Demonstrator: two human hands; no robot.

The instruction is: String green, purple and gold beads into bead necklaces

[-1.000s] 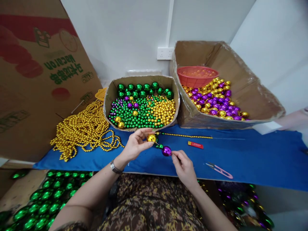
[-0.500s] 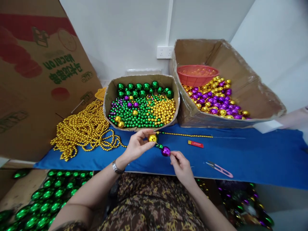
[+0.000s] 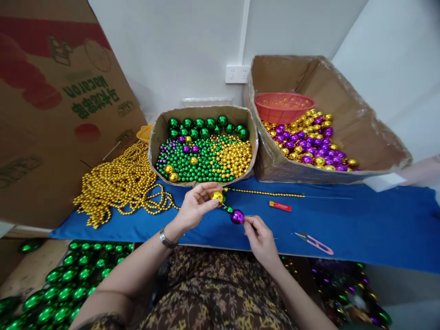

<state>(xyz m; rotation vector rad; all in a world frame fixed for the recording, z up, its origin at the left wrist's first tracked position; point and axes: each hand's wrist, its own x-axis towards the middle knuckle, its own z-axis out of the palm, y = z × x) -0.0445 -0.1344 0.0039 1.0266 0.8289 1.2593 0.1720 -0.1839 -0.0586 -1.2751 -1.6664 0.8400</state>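
Between thumb and fingers, my left hand (image 3: 195, 206) grips a large gold bead (image 3: 217, 197) on a string. A small green bead (image 3: 229, 209) and a large purple bead (image 3: 237, 216) follow it on the same strand. My right hand (image 3: 259, 236) is pinched just right of the purple bead, apparently on the thin string, which is hard to make out. Behind the gold bead, a chain of small gold beads (image 3: 268, 192) runs right along the blue cloth and ends in a clear thread (image 3: 330, 197).
A cardboard tray (image 3: 256, 151) of green, gold and purple beads stands behind my hands. Right of it is a bigger box (image 3: 371, 133) with a red basket (image 3: 283, 107). Gold bead strands (image 3: 117, 183) lie left. A lighter (image 3: 280, 206) and pink thread snips (image 3: 314, 243) lie right.
My hands keep nearly the same hold, and the beads have barely moved. The whole view has shifted very slightly.
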